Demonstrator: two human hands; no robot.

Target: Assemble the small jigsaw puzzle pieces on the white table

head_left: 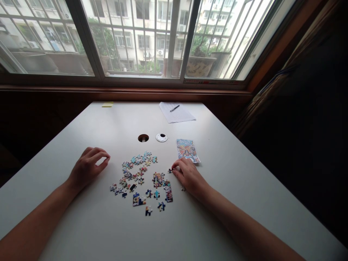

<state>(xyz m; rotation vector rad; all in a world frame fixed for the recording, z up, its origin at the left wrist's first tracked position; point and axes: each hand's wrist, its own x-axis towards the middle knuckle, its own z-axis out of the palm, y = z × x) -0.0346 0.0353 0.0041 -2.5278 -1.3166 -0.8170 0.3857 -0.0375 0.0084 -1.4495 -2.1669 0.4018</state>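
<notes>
Just nearer than the glossy picture sheet [187, 148], the right hand [188, 174] pinches a knobbed puzzle piece [170, 170] at its fingertips. Flat, scalloped pieces [158, 178] (some interlocked) spread left of the sheet; beyond them, the left hand [88, 165] curls, fingertips meeting.

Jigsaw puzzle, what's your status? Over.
Right hand pinching dark puzzle piece; left hand beside loose pieces, no piece visible in it. Jigsaw puzzle partly joined. Picture sheet partly hidden by right hand.
</notes>
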